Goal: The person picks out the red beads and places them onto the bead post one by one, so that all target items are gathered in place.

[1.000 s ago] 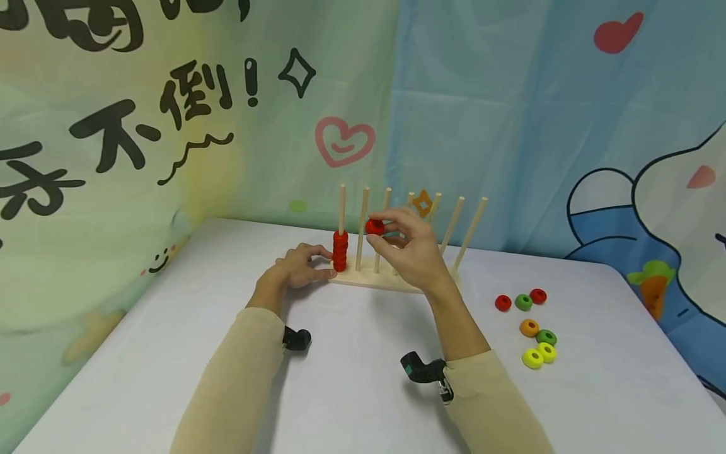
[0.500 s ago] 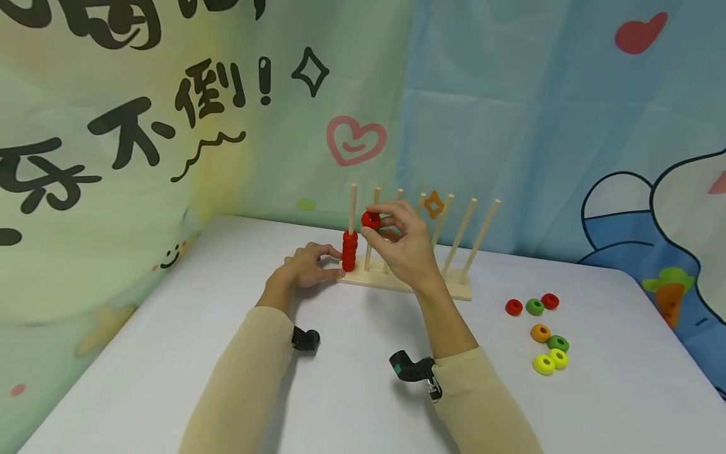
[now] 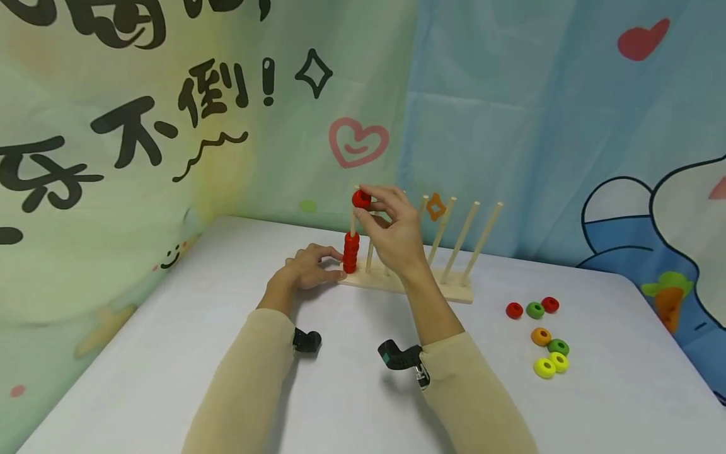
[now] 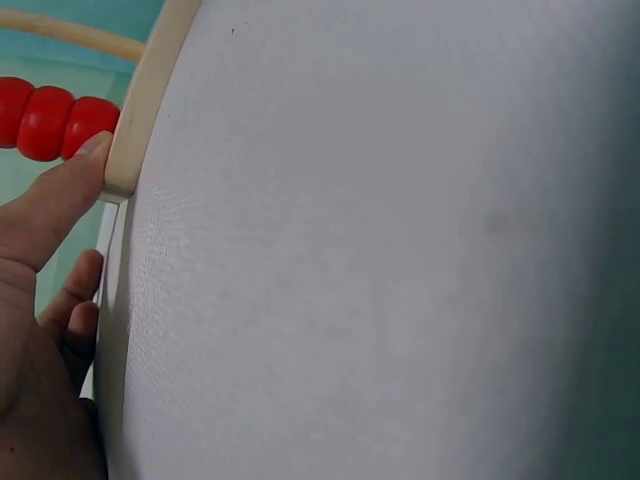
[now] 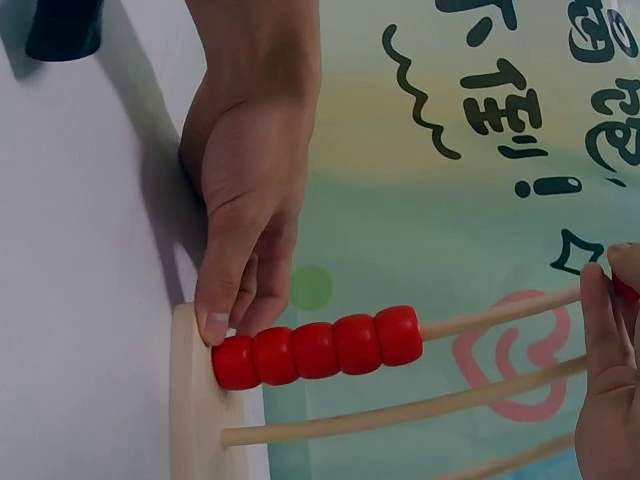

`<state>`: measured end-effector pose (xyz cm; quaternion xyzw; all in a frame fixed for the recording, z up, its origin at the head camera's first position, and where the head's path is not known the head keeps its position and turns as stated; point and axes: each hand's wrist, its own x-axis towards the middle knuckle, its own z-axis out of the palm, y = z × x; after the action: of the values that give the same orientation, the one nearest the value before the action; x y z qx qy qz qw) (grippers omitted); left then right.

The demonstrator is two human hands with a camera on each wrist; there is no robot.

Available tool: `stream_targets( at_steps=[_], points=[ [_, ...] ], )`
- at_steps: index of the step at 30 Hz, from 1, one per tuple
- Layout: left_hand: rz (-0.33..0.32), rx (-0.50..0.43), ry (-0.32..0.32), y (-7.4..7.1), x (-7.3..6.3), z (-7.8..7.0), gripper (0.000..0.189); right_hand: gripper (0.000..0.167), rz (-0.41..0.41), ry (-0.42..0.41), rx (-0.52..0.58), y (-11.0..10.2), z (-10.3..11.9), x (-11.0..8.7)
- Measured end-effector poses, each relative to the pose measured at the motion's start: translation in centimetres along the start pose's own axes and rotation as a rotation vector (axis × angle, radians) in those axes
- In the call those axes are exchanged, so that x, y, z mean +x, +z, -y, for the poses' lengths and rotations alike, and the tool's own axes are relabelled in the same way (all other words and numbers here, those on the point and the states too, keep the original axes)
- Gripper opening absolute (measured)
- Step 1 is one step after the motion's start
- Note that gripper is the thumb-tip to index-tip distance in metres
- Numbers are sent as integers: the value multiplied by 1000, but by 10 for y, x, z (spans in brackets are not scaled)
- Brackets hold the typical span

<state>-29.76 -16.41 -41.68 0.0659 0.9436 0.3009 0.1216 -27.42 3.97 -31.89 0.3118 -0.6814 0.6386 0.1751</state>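
Note:
A wooden peg stand [image 3: 408, 290] with several upright pegs rests on the table. Its leftmost peg carries a stack of several red beads [image 3: 351, 253]. At that peg's top, my right hand [image 3: 397, 233] pinches another red bead [image 3: 361, 199] between thumb and fingers, a gap above the stack. Whether the peg has entered its hole is hard to tell. My left hand [image 3: 306, 268] holds the stand's left end, the thumb on the base [image 4: 140, 110] beside the lowest bead, other fingers behind. In the right wrist view, the stack [image 5: 318, 350] shows fully and the pinched bead mostly hides behind fingers.
Loose beads lie on the table to the right of the stand: red [image 3: 514, 309], green [image 3: 535, 309], orange [image 3: 541, 336] and yellow [image 3: 544, 367] among them. A printed cloth [image 3: 476, 126] hangs behind the table's far edge.
My right hand has carried the red bead leftward and up, from beside the second peg to the top of the leftmost peg. The left hand has stayed at the stand's end.

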Motion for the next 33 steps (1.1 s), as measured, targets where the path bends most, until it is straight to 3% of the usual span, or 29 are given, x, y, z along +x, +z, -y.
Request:
stream_targets(
  at_steps=[14, 20, 24, 29, 33],
  points=[
    [9, 23, 15, -1, 2, -3, 45, 34, -111, -17, -29, 6, -2, 14],
    [-2, 38, 16, -4, 4, -2, 45, 36, -97, 71, 4, 6, 5, 23],
    [2, 43, 14, -5, 4, -1, 45, 36, -76, 118, -39, 5, 7, 26],
    [2, 36, 11, -6, 2, 1, 44, 53, -38, 112, -122, 6, 8, 24],
    [7, 22, 15, -5, 1, 3, 45, 62, -39, 40, -110, 5, 9, 18]
  ],
)
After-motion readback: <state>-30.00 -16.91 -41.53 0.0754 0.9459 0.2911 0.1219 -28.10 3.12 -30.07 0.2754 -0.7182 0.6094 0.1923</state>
